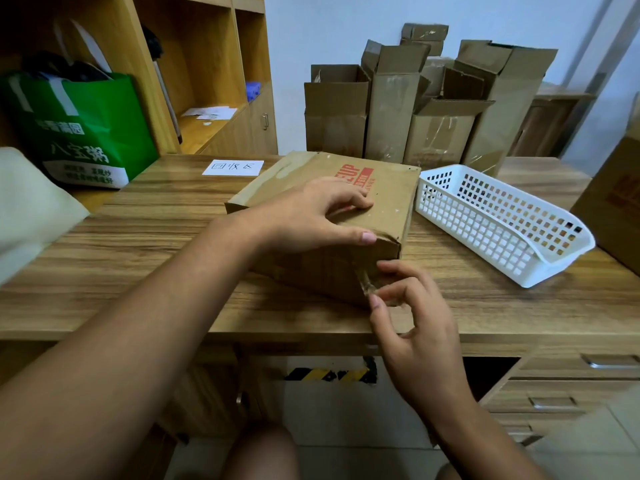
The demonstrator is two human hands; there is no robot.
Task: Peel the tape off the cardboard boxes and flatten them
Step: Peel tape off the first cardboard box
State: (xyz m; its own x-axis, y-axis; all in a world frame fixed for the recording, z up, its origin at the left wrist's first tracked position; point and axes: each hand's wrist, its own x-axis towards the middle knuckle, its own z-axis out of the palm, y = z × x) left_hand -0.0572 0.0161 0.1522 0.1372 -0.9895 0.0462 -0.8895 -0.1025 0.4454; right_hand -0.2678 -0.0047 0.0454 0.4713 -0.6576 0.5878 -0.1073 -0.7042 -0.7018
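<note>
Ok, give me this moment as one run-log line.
phase: tape peel | left hand: holds cardboard box from above | right hand: pinches tape at near corner | flattening: not yet done

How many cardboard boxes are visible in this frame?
7 at least: taped box nearest the camera; four open boxes in the back row; small box behind them; large box at right edge. Others may be hidden.
</note>
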